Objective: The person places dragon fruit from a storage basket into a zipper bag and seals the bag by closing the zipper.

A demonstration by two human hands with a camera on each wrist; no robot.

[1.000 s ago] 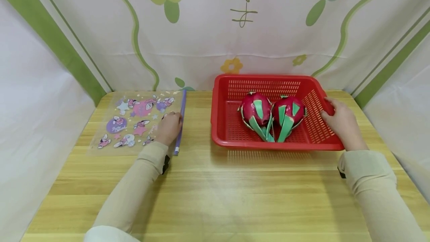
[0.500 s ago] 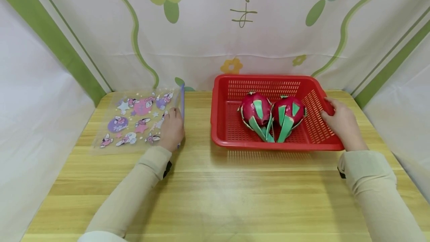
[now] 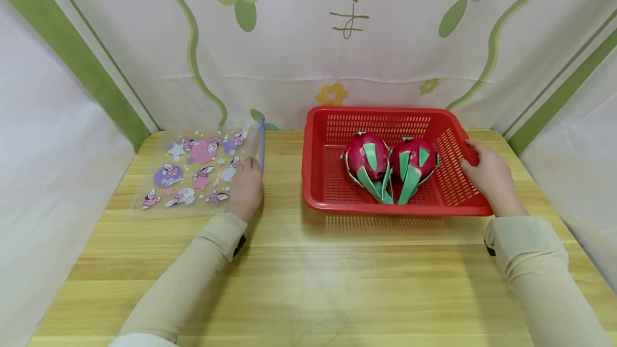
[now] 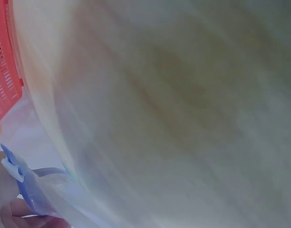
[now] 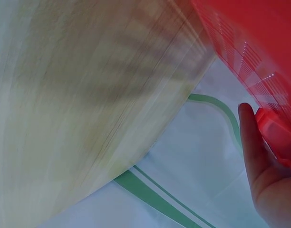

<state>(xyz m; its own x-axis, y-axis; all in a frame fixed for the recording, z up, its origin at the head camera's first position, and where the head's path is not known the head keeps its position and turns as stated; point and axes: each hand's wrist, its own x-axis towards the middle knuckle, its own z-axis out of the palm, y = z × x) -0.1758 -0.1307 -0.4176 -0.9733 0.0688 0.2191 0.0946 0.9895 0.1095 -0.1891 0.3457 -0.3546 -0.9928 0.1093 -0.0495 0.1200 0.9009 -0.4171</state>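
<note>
Basket (image 3: 400, 209), dragon fruits (image 3: 367, 154) inside — bag (image 3: 195, 178), held

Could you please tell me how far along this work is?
Both dragon fruits already sit in the red basket. The left hand grips the patterned bag near its zip; the right hand holds the basket. Perhaps bagging the fruits remains: the bag looks flat.
</note>
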